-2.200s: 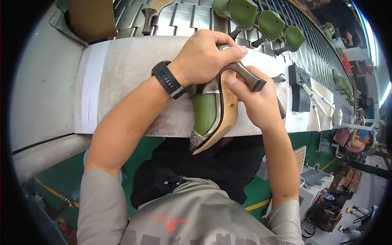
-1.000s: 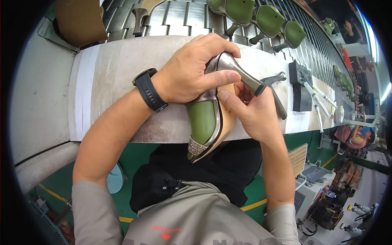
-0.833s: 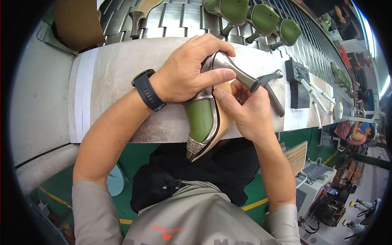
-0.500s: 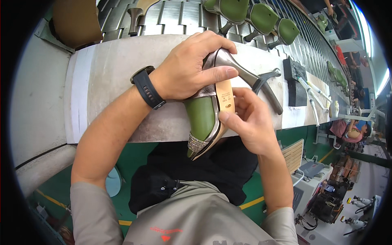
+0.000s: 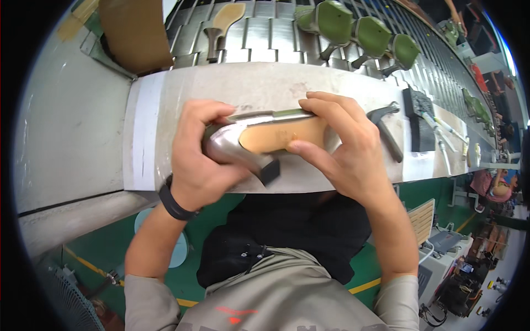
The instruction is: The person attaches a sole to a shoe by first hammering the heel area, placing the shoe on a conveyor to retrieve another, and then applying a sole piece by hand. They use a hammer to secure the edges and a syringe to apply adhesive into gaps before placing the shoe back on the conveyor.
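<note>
Between my two hands I hold a high-heeled shoe (image 5: pixel 284 135) over the pale bench, its tan sole turned up toward me. Its metallic heel end points left, and the dark heel tip juts toward my body. My left hand (image 5: pixel 201 149), with a black watch on the wrist, is closed around the heel end. My right hand (image 5: pixel 348 146) grips the toe end, thumb pressed on the sole and fingers over the far side. The toe is mostly covered by that hand. To the right of it a hammer (image 5: pixel 389 132) lies on the bench.
Beyond the bench (image 5: pixel 265 83) runs a metal slatted conveyor (image 5: pixel 265 38). It carries several green shoe forms (image 5: pixel 334 23) and a tan-soled heel piece (image 5: pixel 225 22). A black block (image 5: pixel 422 121) and several white tube tools (image 5: pixel 441 138) lie at right. A brown board (image 5: pixel 135 33) stands at far left.
The shoe has turned from toe-toward-me to lying sideways, sole up. My left hand has shifted left and down to the heel end; my right hand has moved up onto the toe end.
</note>
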The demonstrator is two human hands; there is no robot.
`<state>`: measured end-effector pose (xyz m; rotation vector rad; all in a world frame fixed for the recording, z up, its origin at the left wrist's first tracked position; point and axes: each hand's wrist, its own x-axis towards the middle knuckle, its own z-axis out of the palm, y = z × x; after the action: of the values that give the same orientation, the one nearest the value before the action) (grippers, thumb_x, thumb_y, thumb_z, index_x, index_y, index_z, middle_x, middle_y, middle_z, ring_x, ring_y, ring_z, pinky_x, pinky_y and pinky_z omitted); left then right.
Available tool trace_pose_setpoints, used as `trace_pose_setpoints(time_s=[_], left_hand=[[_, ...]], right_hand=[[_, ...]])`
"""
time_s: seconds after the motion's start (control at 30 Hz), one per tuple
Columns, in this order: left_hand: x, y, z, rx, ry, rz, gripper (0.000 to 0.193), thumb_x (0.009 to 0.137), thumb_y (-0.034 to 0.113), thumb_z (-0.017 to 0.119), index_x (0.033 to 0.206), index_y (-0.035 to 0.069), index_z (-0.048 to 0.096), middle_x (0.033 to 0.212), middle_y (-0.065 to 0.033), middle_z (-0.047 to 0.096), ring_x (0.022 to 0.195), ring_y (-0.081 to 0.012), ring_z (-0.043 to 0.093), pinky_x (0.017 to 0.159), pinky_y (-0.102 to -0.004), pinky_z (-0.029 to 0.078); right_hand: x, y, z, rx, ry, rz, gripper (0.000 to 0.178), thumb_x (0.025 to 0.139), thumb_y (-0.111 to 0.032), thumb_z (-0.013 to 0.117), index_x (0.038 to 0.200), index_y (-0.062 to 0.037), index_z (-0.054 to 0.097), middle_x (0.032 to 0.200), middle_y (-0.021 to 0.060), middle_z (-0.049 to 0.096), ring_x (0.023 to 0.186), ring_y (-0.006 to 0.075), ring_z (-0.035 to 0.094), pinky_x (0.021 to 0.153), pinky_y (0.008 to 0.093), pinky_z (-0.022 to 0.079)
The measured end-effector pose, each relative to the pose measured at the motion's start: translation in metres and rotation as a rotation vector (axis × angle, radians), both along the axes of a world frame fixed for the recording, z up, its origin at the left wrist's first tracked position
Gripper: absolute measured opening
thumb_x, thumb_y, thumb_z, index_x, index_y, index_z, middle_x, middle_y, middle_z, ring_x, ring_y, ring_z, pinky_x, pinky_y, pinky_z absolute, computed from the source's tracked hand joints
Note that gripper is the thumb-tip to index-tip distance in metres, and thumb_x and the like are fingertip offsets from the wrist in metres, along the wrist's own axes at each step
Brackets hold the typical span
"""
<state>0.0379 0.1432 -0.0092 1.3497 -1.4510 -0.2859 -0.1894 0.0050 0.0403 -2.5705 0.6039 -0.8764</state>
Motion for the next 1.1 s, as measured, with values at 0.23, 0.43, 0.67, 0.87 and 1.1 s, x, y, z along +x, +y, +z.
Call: trace_pose_setpoints(time_s=[0.23,0.43,0.67,0.87,1.1], left_hand=[[-0.005,0.009,-0.003,-0.009,-0.206,-0.045,0.072,0.078,0.033,0.099,0.136,0.0,0.069,0.137,-0.022,0.071,0.123,-0.0347,0.072,0.103,-0.0421,0.06],[-0.004,0.003,-0.007,-0.073,-0.238,-0.06,0.07,0.079,0.035,0.098,0.133,0.0,0.07,0.13,-0.0212,0.075,0.118,-0.0358,0.074,0.101,-0.0433,0.061],[-0.012,0.003,-0.017,-0.134,-0.26,-0.026,0.07,0.083,0.042,0.094,0.132,0.0,0.068,0.129,-0.0222,0.075,0.115,-0.0364,0.075,0.1,-0.0466,0.059],[-0.025,0.006,-0.018,-0.116,-0.303,0.062,0.071,0.084,0.046,0.092,0.132,0.0,0.068,0.127,-0.0214,0.076,0.114,-0.0361,0.076,0.103,-0.0495,0.056],[-0.024,0.008,-0.021,-0.106,-0.306,0.041,0.069,0.087,0.045,0.09,0.134,0.002,0.066,0.13,-0.0209,0.075,0.115,-0.0355,0.076,0.104,-0.0519,0.055]], right_hand=[[0.013,0.0,-0.003,-0.025,0.065,0.201,0.061,0.074,-0.037,0.094,0.12,-0.0017,0.075,0.117,0.0144,0.077,0.099,0.034,0.07,0.096,0.0456,0.052],[0.021,0.0,-0.011,-0.082,0.019,0.165,0.052,0.075,-0.037,0.091,0.113,-0.0064,0.077,0.099,0.004,0.075,0.086,0.025,0.066,0.087,0.041,0.05],[0.017,-0.006,-0.006,0.015,0.065,0.176,0.051,0.075,-0.037,0.092,0.113,-0.0072,0.078,0.104,0.004,0.077,0.092,0.0251,0.069,0.093,0.0446,0.05],[0.01,-0.009,-0.009,-0.116,0.139,0.168,0.056,0.078,-0.043,0.089,0.119,-0.0058,0.079,0.118,0.0097,0.078,0.106,0.0306,0.071,0.112,0.0583,0.045],[0.011,-0.008,-0.01,-0.059,0.106,0.189,0.051,0.079,-0.038,0.089,0.117,-0.0049,0.08,0.115,0.0097,0.079,0.1,0.0287,0.071,0.103,0.0502,0.049]])
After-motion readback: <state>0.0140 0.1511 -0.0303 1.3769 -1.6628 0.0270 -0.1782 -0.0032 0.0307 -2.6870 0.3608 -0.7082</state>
